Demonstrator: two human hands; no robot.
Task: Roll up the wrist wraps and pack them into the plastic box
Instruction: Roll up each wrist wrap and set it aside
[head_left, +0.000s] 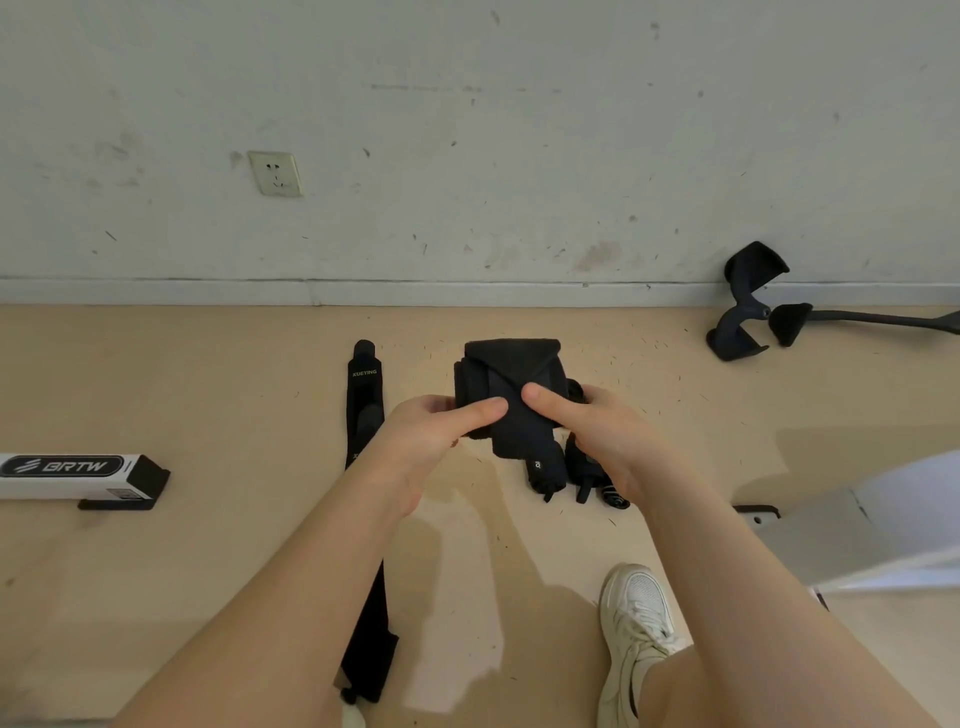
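While both hands, left hand (441, 431) and right hand (587, 421), gripped the rolled wrap (511, 389) above the floor (208, 374), a second wrap (363, 415) lay unrolled at 9 o'clock; the box (67, 475), far at 9 o'clock, awaited packing.

Two hands (431, 441) (608, 436), two wrist wraps (511, 384) (363, 405), one box (78, 475), one shoe (636, 618)

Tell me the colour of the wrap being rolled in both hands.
Black, seen clearly in the head view: the rolled wrap.
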